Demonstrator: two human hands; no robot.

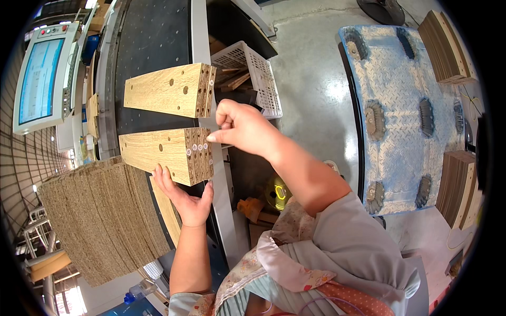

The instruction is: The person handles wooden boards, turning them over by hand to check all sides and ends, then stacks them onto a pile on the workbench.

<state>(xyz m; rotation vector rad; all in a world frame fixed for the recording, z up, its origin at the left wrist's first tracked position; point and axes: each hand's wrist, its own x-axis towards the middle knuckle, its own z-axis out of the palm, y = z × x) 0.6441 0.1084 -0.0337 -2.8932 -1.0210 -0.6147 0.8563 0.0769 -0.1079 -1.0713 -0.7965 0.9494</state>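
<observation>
Left fingers (167, 179) spread along stack edge (138, 162); gap (153, 121) beyond; right fingers (230, 108) curled, pinch unclear.

No text is legible: lines on the control monitor (39, 79) are too small, and round white spots (200, 147) on the nearer wood-grain board stack (168, 152), at the black worktable's (153, 31) right edge, show no readable lettering.

At the right edge of your matt surface (153, 37), the boards (139, 143) are showing smooth wood-grain faces and rough chipboard ends; the floor (311, 79) is gleaming, your cloth sleeve (350, 229) looking matt.
</observation>
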